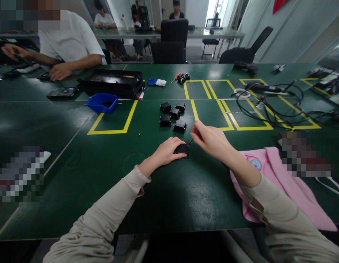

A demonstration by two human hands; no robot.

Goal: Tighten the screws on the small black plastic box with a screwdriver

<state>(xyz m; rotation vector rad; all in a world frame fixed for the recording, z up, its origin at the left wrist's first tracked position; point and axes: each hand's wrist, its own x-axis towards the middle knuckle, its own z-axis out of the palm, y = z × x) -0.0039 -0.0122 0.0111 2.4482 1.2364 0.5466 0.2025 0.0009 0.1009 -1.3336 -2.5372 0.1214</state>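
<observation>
Angling inward, my left hand [167,150] clasps a box [181,149] between thumb and fingers on the table [158,204], near five more boxes [174,113], a thin tool [190,142] slanting to the clasped one's right end from my curled, pinching right hand [209,137].

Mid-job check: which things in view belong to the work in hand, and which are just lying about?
Seemingly in the job:
black box, held by the left hand
thin tool, in the right hand
five similar boxes just beyond

Seemingly just lying about:
pink cloth
blue-and-white glove
blue bin, though its role is unclear
</observation>
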